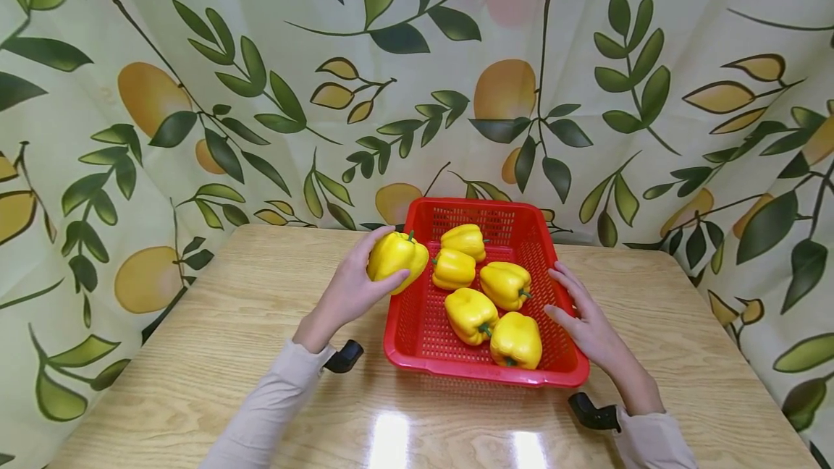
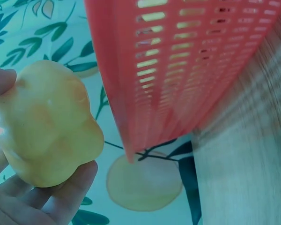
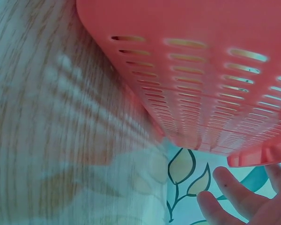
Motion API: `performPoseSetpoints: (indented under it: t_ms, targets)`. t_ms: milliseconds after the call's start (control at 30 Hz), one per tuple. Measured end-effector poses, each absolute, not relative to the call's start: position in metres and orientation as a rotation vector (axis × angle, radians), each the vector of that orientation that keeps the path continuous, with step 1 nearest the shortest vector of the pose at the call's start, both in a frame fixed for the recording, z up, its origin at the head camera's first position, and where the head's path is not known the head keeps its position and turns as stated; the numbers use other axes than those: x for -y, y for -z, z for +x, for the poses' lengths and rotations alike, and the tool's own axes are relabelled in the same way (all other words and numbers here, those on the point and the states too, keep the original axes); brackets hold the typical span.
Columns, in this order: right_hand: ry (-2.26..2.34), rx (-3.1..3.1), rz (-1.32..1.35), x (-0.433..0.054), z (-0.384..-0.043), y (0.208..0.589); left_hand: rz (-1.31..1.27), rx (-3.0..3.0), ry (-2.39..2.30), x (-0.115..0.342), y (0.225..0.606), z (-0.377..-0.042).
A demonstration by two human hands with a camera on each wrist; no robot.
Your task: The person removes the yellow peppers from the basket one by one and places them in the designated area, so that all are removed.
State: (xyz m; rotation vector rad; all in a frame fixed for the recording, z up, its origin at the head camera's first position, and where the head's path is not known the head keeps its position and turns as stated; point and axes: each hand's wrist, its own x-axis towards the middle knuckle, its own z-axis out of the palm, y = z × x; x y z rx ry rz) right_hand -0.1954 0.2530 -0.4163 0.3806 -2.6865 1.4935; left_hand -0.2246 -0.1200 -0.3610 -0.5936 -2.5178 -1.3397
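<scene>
My left hand (image 1: 355, 288) grips a yellow bell pepper (image 1: 396, 260) beside the left rim of a red plastic basket (image 1: 482, 375). In the left wrist view, the thumb and fingers curl round that pepper (image 2: 49, 124), level with the basket's slotted side wall (image 2: 150, 93). Several more yellow bell peppers (image 1: 504, 285) lie inside the basket, some with green stems showing. At the right rim my right hand (image 1: 593, 328) has its fingers spread and loosely bent. In the right wrist view, its fingers (image 3: 243, 197) extend just beneath the basket's rim, holding nothing.
The basket stands on a light wood table (image 1: 313, 411), towards its back edge. Behind the table hangs a curtain (image 1: 417, 129) printed with leaves and fruit. A black wrist mount (image 1: 344, 357) is strapped to the left wrist, another (image 1: 593, 412) to the right.
</scene>
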Motion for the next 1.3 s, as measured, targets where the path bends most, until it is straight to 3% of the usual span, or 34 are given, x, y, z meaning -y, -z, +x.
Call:
performPoseSetpoints:
  t_ms: [1300]
  targets:
    - [-1.307, 2.682, 0.333, -0.251, -0.191, 0.413, -0.277, 2.598, 1.243, 0.153, 0.39, -0.267]
